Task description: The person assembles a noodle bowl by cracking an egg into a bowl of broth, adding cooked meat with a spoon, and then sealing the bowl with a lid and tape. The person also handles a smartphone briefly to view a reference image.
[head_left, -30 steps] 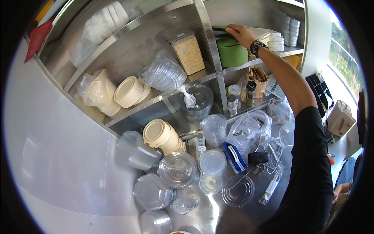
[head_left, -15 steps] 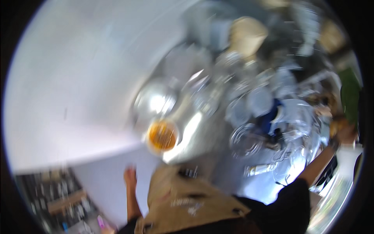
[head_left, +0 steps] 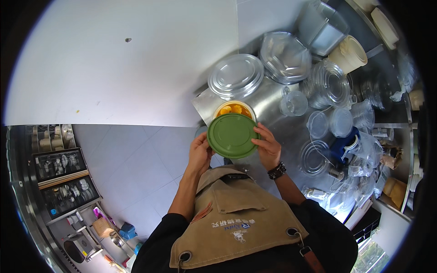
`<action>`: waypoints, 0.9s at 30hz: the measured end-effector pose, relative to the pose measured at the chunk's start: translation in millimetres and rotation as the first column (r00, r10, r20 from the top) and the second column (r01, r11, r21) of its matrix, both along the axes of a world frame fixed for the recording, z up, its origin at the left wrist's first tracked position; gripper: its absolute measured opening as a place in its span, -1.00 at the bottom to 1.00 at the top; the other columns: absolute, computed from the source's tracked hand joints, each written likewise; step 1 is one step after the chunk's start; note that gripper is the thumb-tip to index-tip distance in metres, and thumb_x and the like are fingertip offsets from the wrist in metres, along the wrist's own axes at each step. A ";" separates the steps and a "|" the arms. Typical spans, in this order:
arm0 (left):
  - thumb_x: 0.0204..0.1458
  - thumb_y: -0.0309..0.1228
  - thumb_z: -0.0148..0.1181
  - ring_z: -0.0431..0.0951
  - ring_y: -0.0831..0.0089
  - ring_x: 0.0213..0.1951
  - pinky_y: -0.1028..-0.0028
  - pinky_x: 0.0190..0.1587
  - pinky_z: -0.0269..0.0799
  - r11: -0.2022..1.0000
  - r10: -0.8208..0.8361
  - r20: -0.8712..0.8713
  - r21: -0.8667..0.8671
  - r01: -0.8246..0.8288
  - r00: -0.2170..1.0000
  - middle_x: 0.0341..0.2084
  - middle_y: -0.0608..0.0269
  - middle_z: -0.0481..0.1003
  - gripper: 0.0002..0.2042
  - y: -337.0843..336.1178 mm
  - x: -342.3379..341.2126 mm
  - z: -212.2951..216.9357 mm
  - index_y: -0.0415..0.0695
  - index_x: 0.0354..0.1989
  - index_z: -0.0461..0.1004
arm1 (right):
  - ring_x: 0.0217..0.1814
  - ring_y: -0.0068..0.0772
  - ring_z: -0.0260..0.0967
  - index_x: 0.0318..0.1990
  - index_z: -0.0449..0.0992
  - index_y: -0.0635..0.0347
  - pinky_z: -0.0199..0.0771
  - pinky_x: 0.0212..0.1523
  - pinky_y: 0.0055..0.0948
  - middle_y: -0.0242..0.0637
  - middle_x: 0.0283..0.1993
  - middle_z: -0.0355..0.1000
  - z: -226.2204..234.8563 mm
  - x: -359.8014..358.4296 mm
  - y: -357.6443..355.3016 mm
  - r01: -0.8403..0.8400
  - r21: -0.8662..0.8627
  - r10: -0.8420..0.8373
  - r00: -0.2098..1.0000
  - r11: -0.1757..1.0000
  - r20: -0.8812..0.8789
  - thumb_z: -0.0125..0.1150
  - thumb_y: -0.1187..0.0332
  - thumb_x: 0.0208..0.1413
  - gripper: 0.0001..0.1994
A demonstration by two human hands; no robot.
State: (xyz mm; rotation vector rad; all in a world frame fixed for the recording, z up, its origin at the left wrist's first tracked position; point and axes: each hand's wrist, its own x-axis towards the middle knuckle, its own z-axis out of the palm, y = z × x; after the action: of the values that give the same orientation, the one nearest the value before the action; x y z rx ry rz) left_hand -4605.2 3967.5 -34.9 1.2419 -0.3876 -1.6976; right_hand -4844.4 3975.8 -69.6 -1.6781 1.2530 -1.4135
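While the left hand [head_left: 200,154] and right hand [head_left: 268,146] clasp opposite edges of the lid [head_left: 232,135] between them, the bowl [head_left: 234,102] stands just beyond the grip; food [head_left: 236,109] is in, but the lid is unseated, the far side open.

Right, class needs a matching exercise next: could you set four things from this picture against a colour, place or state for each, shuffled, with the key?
Things:
1. lid
2. bowl
3. apron
4. floor

Descriptions:
A. tan, worn on the person's front
B. pale grey and tiled
C. green, held by the left hand and right hand
D. holds orange food

Pairs: 1-C, 2-D, 3-A, 4-B
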 end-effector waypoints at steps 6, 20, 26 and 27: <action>0.26 -0.41 0.03 0.50 0.46 -0.37 0.46 -0.29 0.44 0.991 -0.072 0.476 -0.068 0.118 0.877 -0.28 0.17 0.55 -0.76 -25.4 10.0 -60.7 -0.31 -0.07 0.52 | 0.38 -0.03 0.25 -0.25 0.65 0.08 0.37 0.28 -0.22 -0.13 0.19 0.44 -59.1 1.5 -24.3 0.010 -0.031 -0.018 0.963 0.999 -0.267 0.16 0.73 -0.01 -0.70; 0.16 -0.33 0.17 0.51 0.28 -0.30 0.37 -0.24 0.43 0.929 0.187 0.845 -0.318 0.190 0.502 -0.29 0.01 0.48 -0.69 -52.4 2.1 -118.8 -0.33 -0.06 0.50 | 0.08 -0.16 0.48 0.03 0.53 0.29 0.47 0.05 -0.35 -0.05 0.06 0.50 -90.3 -8.8 -52.8 0.253 0.236 -0.223 0.964 0.938 -0.145 0.19 0.38 0.19 -0.71; 0.21 -0.33 0.14 0.48 0.55 -0.42 0.49 -0.32 0.38 0.978 -0.020 0.689 -0.138 0.159 0.724 -0.49 0.25 0.56 -0.73 -81.2 0.3 -127.3 -0.34 -0.17 0.58 | -0.32 -0.53 0.48 -0.10 0.58 0.37 0.47 -0.23 -0.47 -0.22 -0.31 0.59 -116.1 2.3 -95.7 0.107 0.688 -0.210 0.975 0.718 0.068 0.23 0.25 0.19 -0.69; 0.21 -0.35 0.14 0.47 0.57 -0.42 0.51 -0.33 0.37 0.977 -0.030 0.669 -0.138 0.163 0.743 -0.47 0.28 0.56 -0.74 -83.5 1.4 -127.1 -0.34 -0.17 0.57 | -0.35 -0.56 0.46 -0.14 0.59 0.37 0.47 -0.26 -0.48 -0.24 -0.36 0.58 -117.3 1.4 -99.2 0.100 0.663 -0.202 0.976 0.742 0.079 0.24 0.26 0.19 -0.71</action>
State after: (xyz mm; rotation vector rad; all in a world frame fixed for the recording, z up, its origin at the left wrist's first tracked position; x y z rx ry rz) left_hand -4603.8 3883.9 -162.0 1.6847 -1.0363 -1.2022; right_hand -4843.0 3876.6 -187.0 -0.9837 1.5895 -0.9740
